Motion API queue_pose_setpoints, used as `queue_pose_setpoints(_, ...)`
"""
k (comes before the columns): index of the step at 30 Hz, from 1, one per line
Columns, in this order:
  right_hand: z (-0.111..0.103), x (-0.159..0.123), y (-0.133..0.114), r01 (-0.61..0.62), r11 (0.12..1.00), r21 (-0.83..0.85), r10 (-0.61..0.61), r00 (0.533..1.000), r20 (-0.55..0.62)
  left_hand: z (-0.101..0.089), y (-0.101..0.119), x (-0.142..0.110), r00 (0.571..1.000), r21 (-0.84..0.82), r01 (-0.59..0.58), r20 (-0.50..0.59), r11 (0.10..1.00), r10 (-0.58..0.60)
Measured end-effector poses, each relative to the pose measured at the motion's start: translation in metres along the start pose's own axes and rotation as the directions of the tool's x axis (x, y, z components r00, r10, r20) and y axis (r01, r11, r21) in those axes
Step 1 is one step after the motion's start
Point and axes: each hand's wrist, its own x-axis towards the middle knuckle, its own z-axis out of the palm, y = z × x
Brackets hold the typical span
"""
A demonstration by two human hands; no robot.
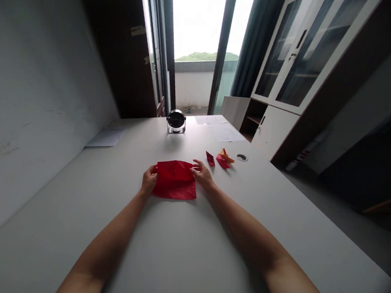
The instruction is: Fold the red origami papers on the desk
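Left hand (150, 178) closes, thumb and fingers pinching the left edge of 1 red paper (175, 181); the right hand (202, 173) is loosely open, fingertips at its upper right edge, any firm grip unclear. The paper, low over the white table (169, 244), should be light, soft, easily creased or torn: best taken by opposite edges. Beyond the right hand: 1 small red folded piece (210, 159), then 1 red (223, 161) and 1 orange folded piece (227, 155) together. Farther off, 1 round black device (176, 119).
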Motion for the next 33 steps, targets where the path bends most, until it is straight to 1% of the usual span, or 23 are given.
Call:
queue_pose_setpoints(4,0.0,0.0,-0.002,-0.036,0.99,0.136,0.026,0.997,0.074,-0.001,0.006,-0.002,0.996,-0.153,0.079,-0.02,0.985,-0.083)
queue_pose_setpoints(6,0.001,-0.001,-0.005,-0.054,0.971,0.234,0.024,0.991,0.129,-0.001,0.007,-0.002,0.99,-0.255,0.127,-0.034,0.958,-0.14)
queue_pose_setpoints(8,0.0,-0.002,-0.008,-0.057,0.949,0.311,0.009,0.988,0.152,-0.001,0.006,-0.001,0.983,-0.345,0.15,-0.043,0.926,-0.176)
queue_pose_setpoints(10,-0.002,-0.003,-0.012,-0.062,0.927,0.369,0.009,0.99,0.143,-0.002,0.003,0.0,0.983,-0.397,0.13,-0.066,0.908,-0.17)
queue_pose_setpoints(12,-0.004,-0.004,-0.014,-0.091,0.904,0.417,0.035,0.989,0.141,-0.003,-0.001,0.002,0.988,-0.412,0.09,-0.077,0.907,-0.133)
queue_pose_setpoints(14,-0.005,-0.004,-0.014,-0.117,0.892,0.437,0.06,0.988,0.142,-0.005,-0.004,0.003,0.994,-0.413,0.056,-0.066,0.909,-0.091)
queue_pose_setpoints(16,-0.004,-0.004,-0.015,-0.115,0.912,0.394,0.06,0.987,0.148,-0.006,-0.006,0.003,0.998,-0.432,0.029,-0.036,0.902,-0.049)
queue_pose_setpoints(17,-0.002,-0.004,-0.015,-0.102,0.934,0.343,0.05,0.986,0.159,-0.006,-0.007,0.003,0.999,-0.45,0.015,-0.026,0.893,-0.03)
queue_pose_setpoints(19,0.002,-0.007,-0.017,-0.057,0.977,0.206,0.01,0.975,0.221,-0.005,-0.005,0.003,1.0,-0.492,-0.006,-0.017,0.87,-0.003)
queue_pose_setpoints(21,0.007,-0.01,-0.021,0.008,0.997,0.082,-0.034,0.949,0.315,-0.004,-0.002,0.002,1.0,-0.527,-0.021,-0.029,0.849,0.007)
queue_pose_setpoints(23,0.01,-0.014,-0.025,0.062,0.998,0.0,-0.057,0.919,0.39,-0.003,0.001,0.001,0.999,-0.55,-0.028,-0.045,0.835,0.003)
queue_pose_setpoints(25,0.012,-0.016,-0.028,0.102,0.992,-0.077,-0.06,0.902,0.427,-0.003,0.003,0.001,0.999,-0.565,-0.021,-0.052,0.825,-0.01)
queue_pose_setpoints(27,0.012,-0.017,-0.03,0.132,0.981,-0.141,-0.059,0.899,0.435,-0.004,0.004,0.001,0.999,-0.56,0.0,-0.039,0.828,-0.027)
queue_pose_setpoints(29,0.012,-0.017,-0.029,0.138,0.977,-0.163,-0.056,0.901,0.429,-0.004,0.004,0.001,0.999,-0.532,0.023,-0.026,0.846,-0.043)
queue_pose_setpoints(33,0.014,-0.016,-0.023,0.106,0.987,-0.124,-0.054,0.929,0.366,-0.003,0.006,0.0,0.997,-0.487,0.066,-0.002,0.871,-0.076)
